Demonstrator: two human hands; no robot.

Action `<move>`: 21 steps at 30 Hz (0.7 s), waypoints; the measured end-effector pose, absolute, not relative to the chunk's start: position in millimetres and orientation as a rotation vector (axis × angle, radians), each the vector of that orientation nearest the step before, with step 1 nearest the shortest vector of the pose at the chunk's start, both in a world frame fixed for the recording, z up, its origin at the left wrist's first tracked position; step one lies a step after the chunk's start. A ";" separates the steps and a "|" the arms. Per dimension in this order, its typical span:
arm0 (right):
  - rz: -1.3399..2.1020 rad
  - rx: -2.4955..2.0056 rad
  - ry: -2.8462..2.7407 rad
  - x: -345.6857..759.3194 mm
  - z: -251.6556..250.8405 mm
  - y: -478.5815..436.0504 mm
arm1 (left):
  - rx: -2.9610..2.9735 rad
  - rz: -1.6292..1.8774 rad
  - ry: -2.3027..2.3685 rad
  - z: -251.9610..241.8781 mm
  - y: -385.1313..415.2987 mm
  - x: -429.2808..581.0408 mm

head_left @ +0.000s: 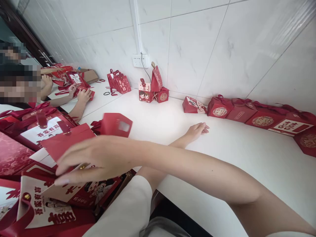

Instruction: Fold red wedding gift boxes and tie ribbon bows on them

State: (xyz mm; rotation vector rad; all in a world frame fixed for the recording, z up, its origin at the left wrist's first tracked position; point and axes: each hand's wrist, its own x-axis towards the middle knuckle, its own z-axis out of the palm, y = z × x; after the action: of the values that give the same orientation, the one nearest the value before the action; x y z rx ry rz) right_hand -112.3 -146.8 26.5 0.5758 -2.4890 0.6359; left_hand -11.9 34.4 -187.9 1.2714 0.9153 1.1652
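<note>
My right hand (93, 159) reaches across to the left, over a pile of flat red and white gift boxes (49, 207). Its fingers are stretched out and lie on the top flat box (81, 194), next to a gold stud; I see no grip. My left hand (197, 129) rests palm down on the white table (242, 158), fingers straight and holding nothing. My arms are crossed. A half-folded red box with a window (116, 124) stands just beyond my right hand.
Finished red gift boxes (261, 118) line the tiled wall on the right. More stand near the wall socket (153, 89) and further left (119, 82). At the far left a co-worker's hands (82, 95) handle red boxes. Red ribbon-handled bags (37, 126) are stacked at my left.
</note>
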 end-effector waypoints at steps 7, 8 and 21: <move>0.427 0.136 -2.650 -101.5 -5.4 -75.9 | 1.371 1.116 1.011 -192.4 41.3 -9.9; 0.389 0.148 -2.754 -99.9 -13.3 -66.8 | 1.374 1.107 1.020 -192.3 41.7 -9.4; 0.198 -0.226 -2.898 -103.9 -52.4 -39.9 | 1.294 1.074 1.003 -185.2 25.8 -8.9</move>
State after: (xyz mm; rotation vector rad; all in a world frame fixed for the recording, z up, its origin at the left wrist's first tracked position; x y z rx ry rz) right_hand -103.9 -39.9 -52.4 -0.2262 -2.8976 0.1977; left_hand -8.9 25.8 -185.2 1.2937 1.0033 1.0742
